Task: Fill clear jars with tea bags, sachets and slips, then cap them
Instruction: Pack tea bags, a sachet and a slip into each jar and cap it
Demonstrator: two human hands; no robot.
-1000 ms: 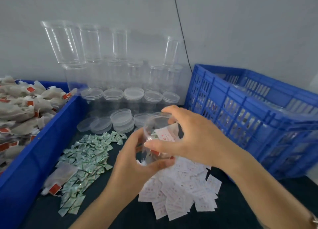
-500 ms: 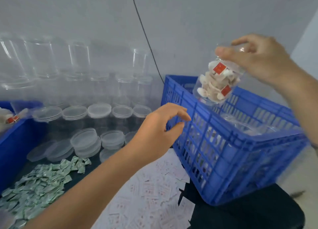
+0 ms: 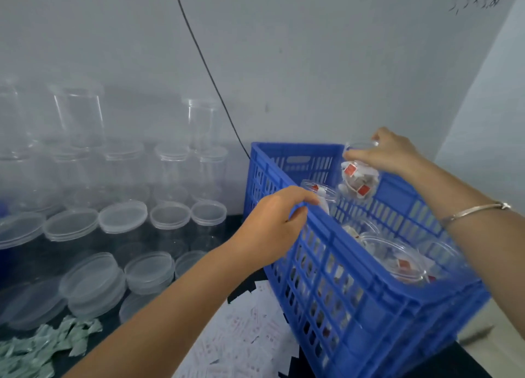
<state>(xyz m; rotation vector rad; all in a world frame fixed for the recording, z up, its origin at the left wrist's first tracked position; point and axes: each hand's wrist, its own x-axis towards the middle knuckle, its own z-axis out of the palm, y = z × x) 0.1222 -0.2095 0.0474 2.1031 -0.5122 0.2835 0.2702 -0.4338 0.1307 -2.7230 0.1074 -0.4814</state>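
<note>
The right hand (image 3: 389, 153) pinches a filled jar (image 3: 360, 183) by its top, thumb on the near side and fingers curled over the far side. The jar hangs above the far part of the blue crate (image 3: 369, 309). Gripping it from above likely lets it go straight down among the packed jars (image 3: 396, 259) already lying there; red-tagged tea bags show through its wall. The hand hides most of the top, so a cap looks fitted but cannot be confirmed.

The left hand (image 3: 272, 224) curls its fingers over the crate's left rim, probably to steady the crate. The hands are well apart.

One more packed jar (image 3: 319, 193) stands just inside that rim, close under the hanging one, so the free spot looks tight.

Left of the crate, empty clear jars (image 3: 170, 176) are stacked against the wall, with loose lids (image 3: 93, 278) nearer. Green sachets (image 3: 42, 346) lie at the near left, and white slips (image 3: 250, 340) are spread beside the crate. A black cable (image 3: 204, 62) runs down the wall behind it.
</note>
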